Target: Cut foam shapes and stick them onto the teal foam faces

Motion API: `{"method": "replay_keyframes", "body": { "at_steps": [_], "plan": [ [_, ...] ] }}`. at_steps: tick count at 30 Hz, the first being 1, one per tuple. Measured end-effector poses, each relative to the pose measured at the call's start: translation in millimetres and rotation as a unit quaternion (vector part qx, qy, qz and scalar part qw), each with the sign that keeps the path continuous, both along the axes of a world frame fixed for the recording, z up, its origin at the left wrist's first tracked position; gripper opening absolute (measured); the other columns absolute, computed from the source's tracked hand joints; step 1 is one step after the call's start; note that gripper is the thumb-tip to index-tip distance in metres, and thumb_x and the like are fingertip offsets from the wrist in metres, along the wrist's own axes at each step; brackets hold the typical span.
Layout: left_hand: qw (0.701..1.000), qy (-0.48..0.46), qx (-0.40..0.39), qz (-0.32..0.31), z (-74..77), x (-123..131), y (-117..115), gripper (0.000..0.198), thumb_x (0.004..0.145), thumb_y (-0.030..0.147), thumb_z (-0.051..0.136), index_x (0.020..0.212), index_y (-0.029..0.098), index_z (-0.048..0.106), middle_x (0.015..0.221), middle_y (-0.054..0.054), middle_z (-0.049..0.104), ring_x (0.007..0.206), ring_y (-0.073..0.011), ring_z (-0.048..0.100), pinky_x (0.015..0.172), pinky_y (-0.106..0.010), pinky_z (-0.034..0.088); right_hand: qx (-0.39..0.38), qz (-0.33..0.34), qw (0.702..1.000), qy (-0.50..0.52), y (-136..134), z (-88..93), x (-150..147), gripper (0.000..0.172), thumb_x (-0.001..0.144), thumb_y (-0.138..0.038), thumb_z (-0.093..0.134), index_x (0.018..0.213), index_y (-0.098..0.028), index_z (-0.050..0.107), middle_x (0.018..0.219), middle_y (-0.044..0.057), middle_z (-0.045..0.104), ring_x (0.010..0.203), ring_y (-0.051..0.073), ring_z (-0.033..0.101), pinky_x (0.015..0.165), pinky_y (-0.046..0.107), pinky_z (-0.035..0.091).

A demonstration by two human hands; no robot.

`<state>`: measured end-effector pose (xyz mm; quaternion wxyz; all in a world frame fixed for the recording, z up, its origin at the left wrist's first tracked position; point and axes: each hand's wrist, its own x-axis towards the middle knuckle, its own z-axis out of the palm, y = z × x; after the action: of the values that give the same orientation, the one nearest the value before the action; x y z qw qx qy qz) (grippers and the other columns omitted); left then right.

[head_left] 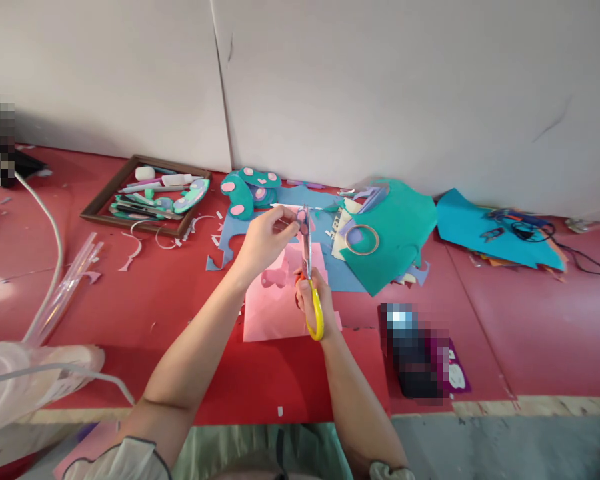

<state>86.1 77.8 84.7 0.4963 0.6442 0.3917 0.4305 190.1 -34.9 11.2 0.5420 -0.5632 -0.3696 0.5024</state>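
Note:
Scissors with yellow and orange handles are in my right hand, its fingers wrapped round the loops. Their blades point away from me, upward in the view. My left hand pinches a small pinkish piece right beside the blades; whether the blades touch it I cannot tell. Beneath both hands lies a pink sheet with cut-outs in it, partly over a blue sheet. Teal cut shapes with pink ovals rest just beyond my left hand.
A brown tray of pens and cutters stands at the back left. Right of the hands are a teal sheet and a tape roll. A plastic jug is at the near left, a blue sheet with a cable far right.

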Motion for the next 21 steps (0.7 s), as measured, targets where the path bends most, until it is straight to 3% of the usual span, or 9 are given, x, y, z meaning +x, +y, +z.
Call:
{"method": "replay_keyframes", "body": {
  "at_steps": [15,21],
  "plan": [
    [1.0,0.004,-0.006,-0.01,3.4,1.2,-2.2,0.011,0.077,0.017,0.052,0.073,0.018,0.062,0.082,-0.003,0.07,0.079,-0.0138,0.066,0.081,-0.029,0.052,0.006,0.007,1.0,-0.021,-0.5,-3.7,2.0,0.037,0.081,-0.057,0.058,0.092,-0.022,0.054,0.049,-0.01,0.036,0.037,0.006,0.033,0.038,0.018,0.024],
    [0.999,-0.03,-0.022,-0.015,3.3,2.6,-1.9,0.011,0.081,0.024,0.055,0.072,0.018,0.058,0.081,-0.004,0.07,0.076,-0.0145,0.066,0.077,-0.03,0.053,0.011,0.011,1.0,-0.01,-0.6,-6.8,2.6,0.035,0.083,-0.056,0.058,0.091,-0.022,0.054,0.051,-0.009,0.039,0.038,0.006,0.033,0.038,0.018,0.024]
  ]
}}
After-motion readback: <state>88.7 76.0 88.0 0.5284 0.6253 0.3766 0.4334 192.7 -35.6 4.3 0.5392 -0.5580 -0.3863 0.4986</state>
